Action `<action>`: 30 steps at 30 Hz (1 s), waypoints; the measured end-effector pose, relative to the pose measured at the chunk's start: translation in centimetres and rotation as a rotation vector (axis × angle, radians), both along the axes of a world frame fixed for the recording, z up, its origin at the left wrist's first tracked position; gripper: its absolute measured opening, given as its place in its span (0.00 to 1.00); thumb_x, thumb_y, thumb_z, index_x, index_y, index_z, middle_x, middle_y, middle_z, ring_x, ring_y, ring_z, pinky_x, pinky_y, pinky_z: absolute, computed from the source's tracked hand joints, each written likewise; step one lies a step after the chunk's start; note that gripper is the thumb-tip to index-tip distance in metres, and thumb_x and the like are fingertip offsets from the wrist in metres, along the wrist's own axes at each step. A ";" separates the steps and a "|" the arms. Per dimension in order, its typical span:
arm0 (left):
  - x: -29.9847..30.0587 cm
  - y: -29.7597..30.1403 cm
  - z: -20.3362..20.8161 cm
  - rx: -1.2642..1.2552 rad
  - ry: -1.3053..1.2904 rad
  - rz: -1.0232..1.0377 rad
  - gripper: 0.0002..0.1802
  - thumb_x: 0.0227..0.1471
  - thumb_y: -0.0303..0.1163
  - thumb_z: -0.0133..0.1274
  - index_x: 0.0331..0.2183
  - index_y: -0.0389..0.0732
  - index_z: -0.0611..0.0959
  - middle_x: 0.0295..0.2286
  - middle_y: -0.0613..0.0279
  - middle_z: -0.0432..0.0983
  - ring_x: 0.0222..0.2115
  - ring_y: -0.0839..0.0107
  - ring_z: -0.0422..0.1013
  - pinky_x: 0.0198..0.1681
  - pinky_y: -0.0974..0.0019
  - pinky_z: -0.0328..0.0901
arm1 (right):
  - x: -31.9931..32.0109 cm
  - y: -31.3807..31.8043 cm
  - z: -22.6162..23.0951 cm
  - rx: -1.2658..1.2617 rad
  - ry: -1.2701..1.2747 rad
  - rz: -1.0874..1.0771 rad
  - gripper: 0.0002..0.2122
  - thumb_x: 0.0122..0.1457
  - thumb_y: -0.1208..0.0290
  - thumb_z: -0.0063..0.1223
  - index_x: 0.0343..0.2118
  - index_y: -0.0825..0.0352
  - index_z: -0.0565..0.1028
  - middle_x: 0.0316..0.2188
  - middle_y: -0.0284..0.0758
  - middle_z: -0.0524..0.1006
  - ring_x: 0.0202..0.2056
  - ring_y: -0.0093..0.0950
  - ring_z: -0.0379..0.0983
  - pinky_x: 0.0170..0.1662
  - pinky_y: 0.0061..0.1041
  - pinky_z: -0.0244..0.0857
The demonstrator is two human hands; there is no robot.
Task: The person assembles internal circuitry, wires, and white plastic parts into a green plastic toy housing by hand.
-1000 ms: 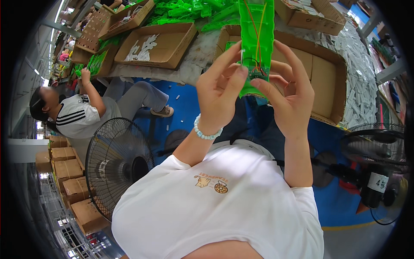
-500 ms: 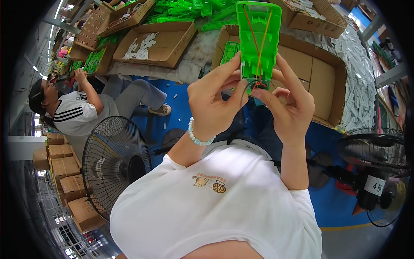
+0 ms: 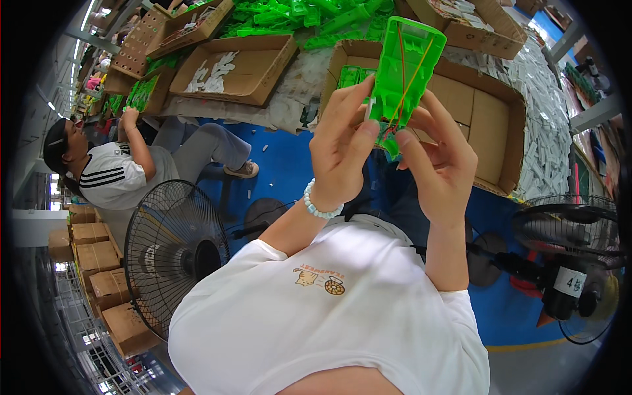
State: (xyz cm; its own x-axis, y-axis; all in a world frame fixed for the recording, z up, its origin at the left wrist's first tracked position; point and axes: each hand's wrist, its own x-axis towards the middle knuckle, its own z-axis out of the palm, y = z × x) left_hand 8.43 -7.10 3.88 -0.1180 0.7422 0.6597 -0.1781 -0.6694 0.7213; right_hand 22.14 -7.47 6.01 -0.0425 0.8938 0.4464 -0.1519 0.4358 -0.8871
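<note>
Between my two hands is a bright green plastic shell (image 3: pixel 411 72), its hollow side toward me and its long end tilted up to the right. A red wire and a yellow wire (image 3: pixel 417 71) run along its inside down to a small circuit board (image 3: pixel 390 135) at the near end. My left hand (image 3: pixel 342 138) grips the shell's left side, with the thumb by the board and a small white piece beside the fingers. My right hand (image 3: pixel 438 155) holds the right side, its thumb at the board and its fingers partly hidden behind the shell.
Beneath the shell lies a shallow cardboard box (image 3: pixel 490 128) with green parts at its left. Another box (image 3: pixel 230 66) holds white pieces. Green shells (image 3: pixel 296 16) are heaped at the back, white parts (image 3: pixel 546 131) at right. Fans (image 3: pixel 178 257) stand on both sides; a co-worker (image 3: pixel 112 158) sits left.
The shell has come down slightly and tilted, its far end leaning right. My left hand has shifted right along with it, and both thumbs remain near the circuit board.
</note>
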 end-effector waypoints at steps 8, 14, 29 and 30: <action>0.3 -0.6 0.8 -0.133 -0.154 -0.201 0.25 0.59 0.23 0.43 0.58 0.27 0.65 0.54 0.49 0.66 0.52 0.66 0.67 0.55 0.66 0.61 | -0.1 -0.1 0.3 0.020 -0.094 -0.104 0.26 0.52 0.79 0.60 0.55 0.73 0.69 0.39 0.39 0.79 0.40 0.25 0.78 0.27 0.17 0.71; 0.4 -0.8 0.4 -0.135 -0.104 -0.158 0.24 0.61 0.25 0.44 0.57 0.27 0.66 0.54 0.50 0.68 0.53 0.69 0.66 0.56 0.67 0.60 | -0.3 -0.3 0.4 0.022 -0.118 -0.132 0.25 0.52 0.79 0.60 0.55 0.74 0.69 0.38 0.38 0.79 0.38 0.25 0.78 0.26 0.17 0.70; 1.0 -1.1 -0.4 -0.186 -0.096 -0.063 0.22 0.62 0.25 0.46 0.56 0.31 0.69 0.54 0.53 0.69 0.51 0.73 0.67 0.56 0.69 0.60 | -0.4 0.2 -0.3 0.000 -0.018 -0.106 0.24 0.51 0.80 0.62 0.52 0.75 0.70 0.36 0.37 0.79 0.34 0.18 0.74 0.21 0.14 0.62; 1.1 -0.9 -0.4 -0.179 -0.086 -0.039 0.22 0.62 0.26 0.46 0.56 0.32 0.70 0.54 0.53 0.69 0.51 0.73 0.67 0.55 0.69 0.60 | -0.4 0.4 -0.3 -0.009 -0.002 -0.086 0.24 0.51 0.80 0.62 0.52 0.75 0.70 0.36 0.38 0.80 0.34 0.17 0.74 0.22 0.14 0.62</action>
State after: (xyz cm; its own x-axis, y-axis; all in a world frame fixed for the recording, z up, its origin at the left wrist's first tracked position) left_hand 9.49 -7.99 3.48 -0.1366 0.8519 0.5055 -0.2672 -0.5231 0.8093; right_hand 21.75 -7.05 5.71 0.0342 0.8983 0.4381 -0.1128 0.4390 -0.8914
